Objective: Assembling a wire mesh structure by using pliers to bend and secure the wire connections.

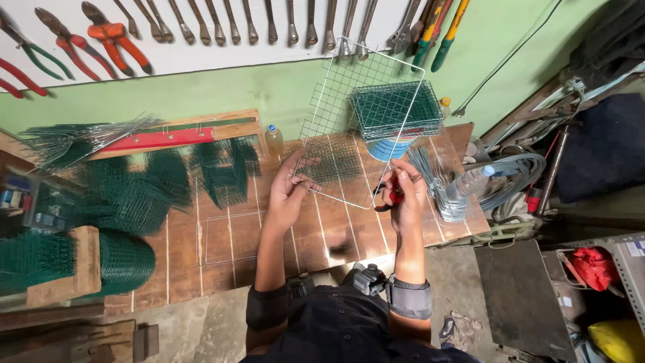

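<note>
Mesh panel [349,128] stands tilted on the wooden surface [228,249], propped so its lower edge faces you. Your left hand [289,191] grips that edge, steadying it; your right hand [403,191] closes around red-handled pliers [392,196] beside the wire.

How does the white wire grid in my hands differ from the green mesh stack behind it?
The white wire grid is one large, open-meshed panel, tilted up off the bench; the green mesh stack is several smaller, finer panels lying flat on a blue tub. Both are square-celled wire.
</note>
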